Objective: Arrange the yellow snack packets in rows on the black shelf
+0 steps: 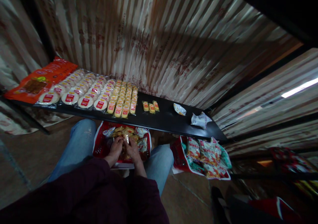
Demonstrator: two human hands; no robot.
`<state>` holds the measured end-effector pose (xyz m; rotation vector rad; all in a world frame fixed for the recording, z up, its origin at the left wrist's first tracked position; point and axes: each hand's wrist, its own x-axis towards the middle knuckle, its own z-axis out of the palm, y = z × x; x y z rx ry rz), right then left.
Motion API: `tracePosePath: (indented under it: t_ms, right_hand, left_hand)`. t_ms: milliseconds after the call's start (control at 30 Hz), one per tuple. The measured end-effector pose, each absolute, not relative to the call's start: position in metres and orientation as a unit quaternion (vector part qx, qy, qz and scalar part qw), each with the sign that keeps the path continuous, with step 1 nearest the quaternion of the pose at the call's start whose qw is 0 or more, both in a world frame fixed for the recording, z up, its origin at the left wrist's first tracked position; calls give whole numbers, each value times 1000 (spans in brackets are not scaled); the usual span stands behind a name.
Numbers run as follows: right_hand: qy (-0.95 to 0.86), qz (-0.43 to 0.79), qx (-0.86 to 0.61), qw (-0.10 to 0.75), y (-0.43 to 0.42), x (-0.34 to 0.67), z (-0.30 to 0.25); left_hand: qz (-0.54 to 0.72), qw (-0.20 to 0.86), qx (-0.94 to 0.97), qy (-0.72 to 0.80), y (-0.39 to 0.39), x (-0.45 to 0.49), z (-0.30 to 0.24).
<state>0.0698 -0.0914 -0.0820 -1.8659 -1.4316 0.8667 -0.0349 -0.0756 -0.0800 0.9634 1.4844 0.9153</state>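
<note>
Apparently we're sorting wrapped biscuits (119, 130) in the red basket (98, 144) — our right hand (133, 150) pinches a shiny wrapper (127, 138), our left hand's (115, 150) grip unclear — lifting calls for gentleness.

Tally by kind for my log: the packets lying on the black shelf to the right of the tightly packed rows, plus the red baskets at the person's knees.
Small oblong yellow packets: 3
Crinkled whitish packets: 2
Red baskets with white rims: 2
Total: 7
</note>
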Motion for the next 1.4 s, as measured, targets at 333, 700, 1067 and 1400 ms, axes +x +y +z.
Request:
tracePosePath:
  t_ms: [333,700,1067,1400]
  right_hand:
    - [-530,301,-672,420,-92,81,-71]
    - [-467,356,-574,571,-69,86,-40]
    - [-524,265,-614,528,-18,105,-19]
    - [-523,245,-634,515,11,108,-19]
  left_hand:
    - [414,447,536,584,-75,-32,-63]
    - [502,365,607,497,-65,-23,-29]
    - [527,336,627,464,-23,-4,-14]
    - [480,278,695,458,-4,-7,-12]
